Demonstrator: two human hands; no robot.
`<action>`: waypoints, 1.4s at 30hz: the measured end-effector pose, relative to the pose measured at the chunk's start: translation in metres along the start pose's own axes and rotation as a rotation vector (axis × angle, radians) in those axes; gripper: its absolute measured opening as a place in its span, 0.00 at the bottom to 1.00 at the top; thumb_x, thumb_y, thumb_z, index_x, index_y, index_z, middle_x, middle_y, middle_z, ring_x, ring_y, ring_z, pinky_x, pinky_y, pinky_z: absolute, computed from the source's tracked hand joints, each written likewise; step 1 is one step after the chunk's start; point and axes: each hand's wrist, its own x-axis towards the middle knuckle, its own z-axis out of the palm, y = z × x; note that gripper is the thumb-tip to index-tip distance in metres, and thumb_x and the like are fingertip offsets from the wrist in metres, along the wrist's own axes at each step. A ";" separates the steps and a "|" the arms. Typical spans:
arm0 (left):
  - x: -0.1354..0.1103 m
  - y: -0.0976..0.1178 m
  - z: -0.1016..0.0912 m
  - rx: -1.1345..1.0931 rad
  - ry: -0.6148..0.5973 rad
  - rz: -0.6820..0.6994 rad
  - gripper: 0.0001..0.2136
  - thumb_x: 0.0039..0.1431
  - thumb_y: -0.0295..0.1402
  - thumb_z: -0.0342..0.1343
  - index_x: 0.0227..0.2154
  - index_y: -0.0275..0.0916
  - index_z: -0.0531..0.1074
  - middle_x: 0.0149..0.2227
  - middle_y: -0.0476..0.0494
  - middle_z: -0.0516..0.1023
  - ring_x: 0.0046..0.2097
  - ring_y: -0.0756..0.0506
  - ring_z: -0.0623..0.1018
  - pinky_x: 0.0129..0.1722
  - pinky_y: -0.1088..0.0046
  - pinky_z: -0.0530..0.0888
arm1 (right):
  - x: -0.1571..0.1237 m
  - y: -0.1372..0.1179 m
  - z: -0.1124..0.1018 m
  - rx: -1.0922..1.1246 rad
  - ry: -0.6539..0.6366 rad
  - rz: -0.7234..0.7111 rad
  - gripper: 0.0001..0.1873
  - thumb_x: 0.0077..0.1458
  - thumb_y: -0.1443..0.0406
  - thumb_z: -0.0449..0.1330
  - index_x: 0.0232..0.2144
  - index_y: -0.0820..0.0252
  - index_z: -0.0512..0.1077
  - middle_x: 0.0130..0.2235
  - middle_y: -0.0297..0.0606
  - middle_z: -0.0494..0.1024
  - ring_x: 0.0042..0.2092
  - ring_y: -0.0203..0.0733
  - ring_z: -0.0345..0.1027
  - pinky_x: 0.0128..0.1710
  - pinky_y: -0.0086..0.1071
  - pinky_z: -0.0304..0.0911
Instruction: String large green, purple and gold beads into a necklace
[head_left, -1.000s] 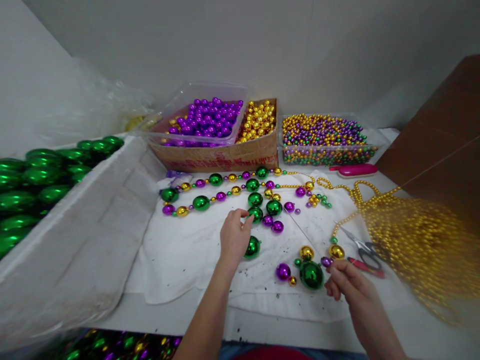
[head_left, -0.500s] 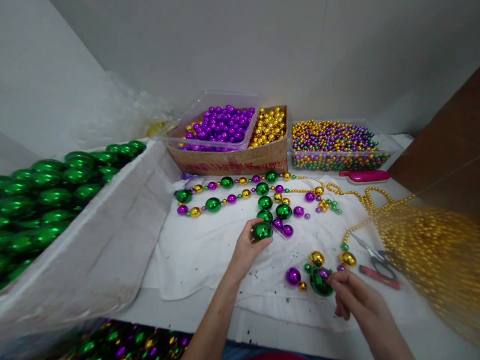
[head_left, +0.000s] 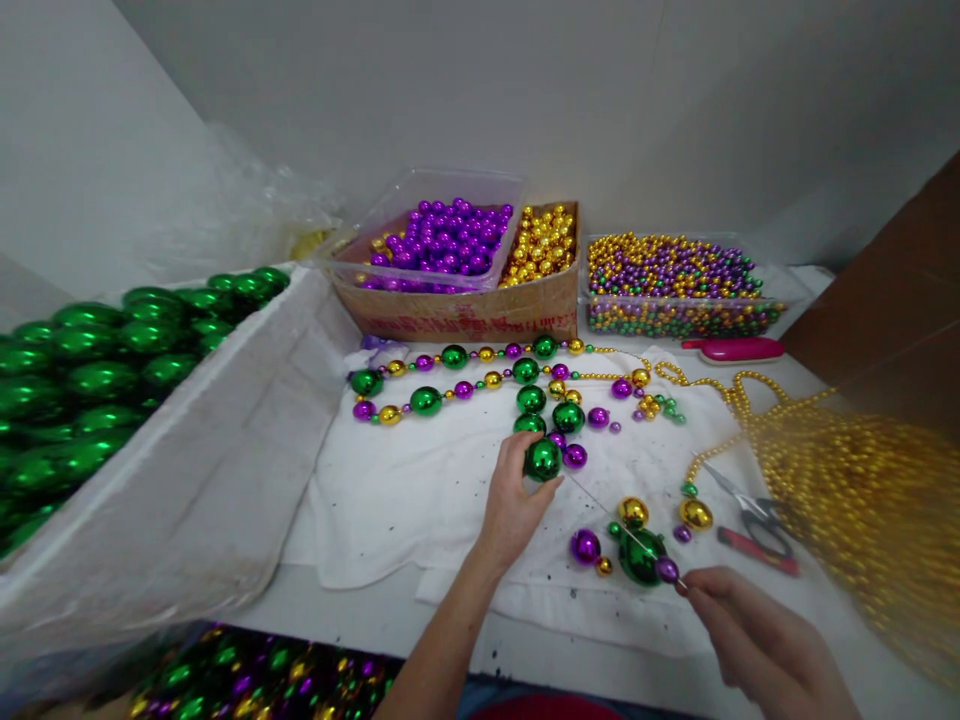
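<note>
My left hand [head_left: 517, 495] grips a large shiny green bead [head_left: 543, 459] between thumb and fingers, just above the white cloth. Lower right, my right hand [head_left: 739, 620] is pinched on the end of a thin pale thread [head_left: 596, 500]. A small purple bead [head_left: 666, 569] sits beside those fingertips, seemingly on the thread, which stretches up towards my left hand. Under it lie a big green bead [head_left: 640, 556] and a gold bead [head_left: 633, 512]. Another purple bead [head_left: 585, 546] rests to their left. A strung bead necklace [head_left: 426, 401] lies behind my left hand.
A white-walled box [head_left: 247, 430] of green beads stands left. At the back are a clear tub [head_left: 420, 277] of purple beads, a cardboard box [head_left: 465, 315] and a tray [head_left: 682, 318] of small mixed beads. Scissors [head_left: 757, 520], a pink-handled tool [head_left: 742, 349] and gold bead strands [head_left: 862, 500] lie right.
My left hand has shifted slightly right with the green bead. My right hand has drawn down and right, with the purple bead near its fingertips, and the thread now shows as a straight line.
</note>
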 end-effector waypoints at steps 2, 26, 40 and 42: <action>-0.001 0.001 0.000 0.000 0.003 -0.002 0.21 0.45 0.24 0.63 0.44 0.44 0.71 0.50 0.43 0.68 0.55 0.40 0.67 0.54 0.63 0.65 | 0.000 0.000 0.000 -0.007 -0.017 -0.010 0.20 0.47 0.47 0.60 0.32 0.56 0.73 0.23 0.32 0.69 0.22 0.34 0.56 0.18 0.25 0.53; -0.009 0.030 0.027 -0.614 -0.032 -0.239 0.10 0.56 0.32 0.57 0.41 0.38 0.73 0.45 0.42 0.72 0.48 0.45 0.71 0.48 0.71 0.68 | 0.006 0.022 0.022 0.115 0.008 0.000 0.19 0.53 0.50 0.57 0.35 0.61 0.70 0.17 0.27 0.61 0.21 0.33 0.56 0.19 0.25 0.51; -0.008 0.027 0.024 -0.984 -0.150 -0.516 0.14 0.58 0.34 0.56 0.46 0.39 0.69 0.43 0.40 0.74 0.40 0.45 0.76 0.40 0.65 0.75 | 0.006 0.042 0.034 0.171 0.018 -0.002 0.21 0.54 0.49 0.56 0.37 0.60 0.70 0.19 0.28 0.63 0.22 0.34 0.57 0.21 0.25 0.52; -0.009 0.029 0.024 -0.984 -0.160 -0.475 0.13 0.59 0.34 0.55 0.47 0.39 0.68 0.43 0.41 0.74 0.41 0.45 0.76 0.42 0.64 0.74 | 0.007 0.044 0.036 0.208 0.038 -0.004 0.21 0.53 0.48 0.57 0.35 0.60 0.70 0.19 0.29 0.63 0.22 0.34 0.57 0.21 0.25 0.52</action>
